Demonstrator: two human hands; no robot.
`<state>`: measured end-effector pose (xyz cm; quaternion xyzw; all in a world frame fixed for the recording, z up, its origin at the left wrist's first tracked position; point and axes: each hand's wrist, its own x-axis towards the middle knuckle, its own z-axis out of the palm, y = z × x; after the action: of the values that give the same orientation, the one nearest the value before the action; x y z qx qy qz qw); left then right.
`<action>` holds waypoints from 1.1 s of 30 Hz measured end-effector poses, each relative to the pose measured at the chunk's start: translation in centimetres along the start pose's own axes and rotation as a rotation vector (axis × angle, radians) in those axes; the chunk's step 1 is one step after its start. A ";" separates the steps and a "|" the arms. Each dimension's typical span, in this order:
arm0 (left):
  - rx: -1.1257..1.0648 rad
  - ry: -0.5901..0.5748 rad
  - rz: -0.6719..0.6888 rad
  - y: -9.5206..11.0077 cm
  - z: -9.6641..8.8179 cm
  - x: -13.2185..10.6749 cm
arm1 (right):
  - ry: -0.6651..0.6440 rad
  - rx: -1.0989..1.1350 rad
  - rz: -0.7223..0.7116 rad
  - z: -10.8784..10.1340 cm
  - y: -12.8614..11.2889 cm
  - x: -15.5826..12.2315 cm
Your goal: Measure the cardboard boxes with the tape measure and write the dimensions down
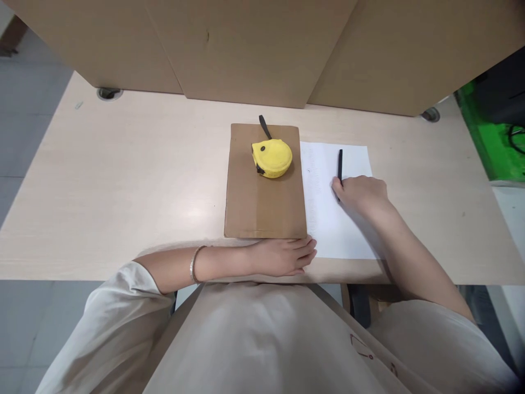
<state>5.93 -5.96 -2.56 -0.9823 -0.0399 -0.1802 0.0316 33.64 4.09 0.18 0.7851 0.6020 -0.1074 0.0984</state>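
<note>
My left hand lies on the desk along the near edge of a brown cardboard piece, its fingers stretched to the right and reaching a sheet of white paper. On the cardboard rests a yellow tape measure with a black wrist strap pointing away from me. My right hand is over the right part of the paper, fingers curled and thumb against a black pen. The pen points away from me, its near end showing just below the thumb. The cardboard covers the paper's left side.
Tall brown cardboard panels stand along the back of the pale wooden desk. Two round cable holes, one on the left and one on the right, sit near them. A green surface with dark items lies beyond the right edge.
</note>
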 end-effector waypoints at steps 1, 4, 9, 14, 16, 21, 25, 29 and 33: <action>0.004 0.002 0.004 0.0 -0.1 0.0 | 0.023 0.023 -0.020 0.0 0.1 0.0; 0.012 0.010 0.014 -0.1 -0.1 0.1 | 0.116 0.037 -0.103 -0.1 -0.1 -0.7; 0.014 0.018 0.011 -0.1 0.0 0.1 | 0.105 -0.045 -0.168 -0.4 -2.7 -2.8; -0.010 0.016 -0.005 -0.1 -0.1 0.1 | 0.151 -0.004 -0.203 0.1 -4.9 -4.1; -0.037 -0.021 -0.016 0.0 -0.2 0.2 | 0.131 0.036 -0.168 -0.4 -5.3 -4.4; -0.250 -0.118 -0.117 0.1 -1.5 0.5 | 0.284 0.221 -0.253 -4.5 -6.3 -4.9; -0.605 -0.174 -0.161 -0.8 -6.0 0.5 | 0.376 0.344 -0.754 -7.2 -9.0 -4.2; -0.921 -0.018 -0.255 -2.3 -11.5 -1.7 | 0.330 0.244 -0.887 -7.1 -12.1 -2.9; -0.770 0.520 -0.693 -5.0 -12.1 -6.5 | 0.353 0.297 -0.860 -6.1 -12.7 -1.6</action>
<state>-4.78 -2.36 6.66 -0.7761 -0.2815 -0.4171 -0.3800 21.24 7.57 6.19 0.4768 0.8575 -0.0884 -0.1717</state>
